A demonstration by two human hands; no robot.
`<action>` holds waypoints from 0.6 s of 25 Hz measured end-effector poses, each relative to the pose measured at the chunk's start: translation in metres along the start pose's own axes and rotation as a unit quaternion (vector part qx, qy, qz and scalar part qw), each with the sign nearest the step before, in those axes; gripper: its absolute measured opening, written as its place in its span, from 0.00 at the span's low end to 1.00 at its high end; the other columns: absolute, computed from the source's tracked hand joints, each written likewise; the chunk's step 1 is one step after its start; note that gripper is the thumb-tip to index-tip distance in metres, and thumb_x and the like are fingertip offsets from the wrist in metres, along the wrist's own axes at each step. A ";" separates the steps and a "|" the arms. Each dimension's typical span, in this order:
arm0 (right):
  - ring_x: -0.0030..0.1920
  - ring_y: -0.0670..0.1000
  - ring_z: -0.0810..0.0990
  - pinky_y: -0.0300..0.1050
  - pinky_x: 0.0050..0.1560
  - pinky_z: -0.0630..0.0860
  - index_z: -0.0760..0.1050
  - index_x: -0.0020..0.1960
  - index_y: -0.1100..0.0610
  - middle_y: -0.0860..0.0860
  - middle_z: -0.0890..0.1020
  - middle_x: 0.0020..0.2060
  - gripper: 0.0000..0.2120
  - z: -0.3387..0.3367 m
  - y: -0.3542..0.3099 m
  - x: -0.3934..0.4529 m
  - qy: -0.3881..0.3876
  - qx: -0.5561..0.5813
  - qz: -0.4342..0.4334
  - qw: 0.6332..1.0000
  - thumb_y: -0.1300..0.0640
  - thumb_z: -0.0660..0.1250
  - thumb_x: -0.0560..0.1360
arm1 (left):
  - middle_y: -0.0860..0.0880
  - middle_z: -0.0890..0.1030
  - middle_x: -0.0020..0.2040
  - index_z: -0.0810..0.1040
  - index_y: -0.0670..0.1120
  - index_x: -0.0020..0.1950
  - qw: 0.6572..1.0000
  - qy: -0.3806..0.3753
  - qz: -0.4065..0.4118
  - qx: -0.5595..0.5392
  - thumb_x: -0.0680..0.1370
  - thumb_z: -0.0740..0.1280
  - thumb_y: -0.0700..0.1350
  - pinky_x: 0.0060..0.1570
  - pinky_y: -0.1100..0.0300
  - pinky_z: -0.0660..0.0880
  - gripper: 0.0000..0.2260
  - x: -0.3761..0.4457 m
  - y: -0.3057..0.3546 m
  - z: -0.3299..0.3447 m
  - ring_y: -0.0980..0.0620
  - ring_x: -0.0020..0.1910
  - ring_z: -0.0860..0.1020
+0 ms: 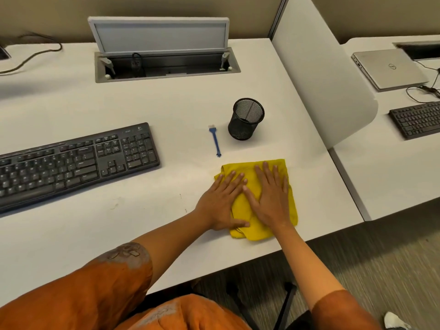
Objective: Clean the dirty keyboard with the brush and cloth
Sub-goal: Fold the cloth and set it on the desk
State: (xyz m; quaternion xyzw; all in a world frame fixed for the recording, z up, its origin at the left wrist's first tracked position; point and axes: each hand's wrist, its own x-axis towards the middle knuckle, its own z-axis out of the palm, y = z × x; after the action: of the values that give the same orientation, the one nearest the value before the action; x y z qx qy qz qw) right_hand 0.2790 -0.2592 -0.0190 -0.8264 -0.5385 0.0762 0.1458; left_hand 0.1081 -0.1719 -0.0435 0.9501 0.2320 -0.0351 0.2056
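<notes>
A yellow cloth [291, 206] lies folded on the white desk near its front edge. My left hand [222, 202] and my right hand [270, 198] both rest flat on the cloth, fingers spread, pressing it down. A small blue brush [215, 140] lies on the desk just beyond the cloth, bristles pointing away from me. The black keyboard [73, 160] sits to the left, apart from both hands.
A black mesh pen cup [246, 119] stands right of the brush. An open cable hatch [166, 65] with a raised lid is at the back. A white divider [319, 67] separates a neighbouring desk holding a closed laptop [389, 67] and a second keyboard [416, 119].
</notes>
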 end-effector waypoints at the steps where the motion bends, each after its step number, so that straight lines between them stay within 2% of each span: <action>1: 0.81 0.52 0.47 0.57 0.79 0.43 0.53 0.81 0.48 0.48 0.53 0.81 0.37 0.005 0.007 -0.001 -0.012 -0.036 0.003 0.999 0.31 0.53 0.77 | 0.49 0.35 0.83 0.38 0.48 0.84 1.000 0.003 -0.018 0.005 0.66 0.47 0.82 0.79 0.47 0.33 0.57 0.000 0.000 0.000 0.49 0.81 0.32; 4: 0.81 0.52 0.44 0.61 0.77 0.43 0.46 0.82 0.46 0.47 0.48 0.81 0.42 0.008 0.016 0.000 -0.028 -0.059 0.002 0.998 0.27 0.50 0.75 | 0.48 0.33 0.83 0.34 0.46 0.83 0.998 0.021 -0.054 -0.007 0.64 0.49 0.84 0.79 0.47 0.31 0.61 -0.003 -0.004 -0.001 0.50 0.80 0.30; 8: 0.81 0.52 0.45 0.61 0.77 0.44 0.50 0.81 0.45 0.46 0.51 0.81 0.41 0.006 0.016 0.003 -0.026 -0.052 -0.003 0.998 0.25 0.48 0.74 | 0.47 0.34 0.83 0.35 0.45 0.83 0.998 0.036 -0.048 -0.018 0.67 0.56 0.83 0.79 0.48 0.31 0.61 -0.004 -0.003 0.000 0.50 0.81 0.31; 10: 0.80 0.52 0.51 0.60 0.77 0.46 0.60 0.79 0.46 0.46 0.60 0.79 0.37 0.001 0.010 0.008 0.004 -0.010 0.024 1.000 0.28 0.49 0.76 | 0.48 0.35 0.83 0.36 0.45 0.84 0.997 0.046 -0.053 -0.029 0.69 0.57 0.82 0.79 0.48 0.31 0.60 -0.005 -0.004 -0.004 0.51 0.81 0.32; 12: 0.76 0.54 0.63 0.59 0.74 0.57 0.71 0.71 0.49 0.48 0.72 0.71 0.29 -0.007 -0.008 0.025 0.080 0.056 0.041 0.994 0.33 0.53 0.78 | 0.49 0.37 0.84 0.37 0.45 0.84 0.992 0.069 -0.090 -0.049 0.71 0.55 0.81 0.80 0.47 0.34 0.57 -0.007 -0.013 -0.013 0.52 0.81 0.33; 14: 0.66 0.54 0.73 0.54 0.66 0.68 0.75 0.64 0.53 0.50 0.79 0.62 0.21 -0.008 -0.032 0.051 0.130 0.127 0.012 0.983 0.41 0.60 0.79 | 0.48 0.36 0.83 0.37 0.45 0.84 0.984 0.080 -0.148 -0.052 0.72 0.49 0.81 0.79 0.48 0.32 0.55 -0.008 -0.026 -0.024 0.52 0.81 0.32; 15: 0.62 0.53 0.74 0.53 0.63 0.71 0.76 0.63 0.55 0.51 0.80 0.59 0.18 -0.004 -0.044 0.064 0.119 0.164 -0.009 0.979 0.45 0.63 0.79 | 0.48 0.36 0.83 0.37 0.45 0.84 0.979 0.085 -0.180 -0.052 0.72 0.46 0.80 0.79 0.50 0.30 0.54 -0.009 -0.035 -0.029 0.51 0.81 0.33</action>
State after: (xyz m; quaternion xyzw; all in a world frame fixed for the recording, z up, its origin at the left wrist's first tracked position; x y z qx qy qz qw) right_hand 0.2684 -0.1847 0.0010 -0.7893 -0.5050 0.0631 0.3434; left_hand 0.0837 -0.1358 -0.0286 0.8804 0.4169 0.0213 0.2251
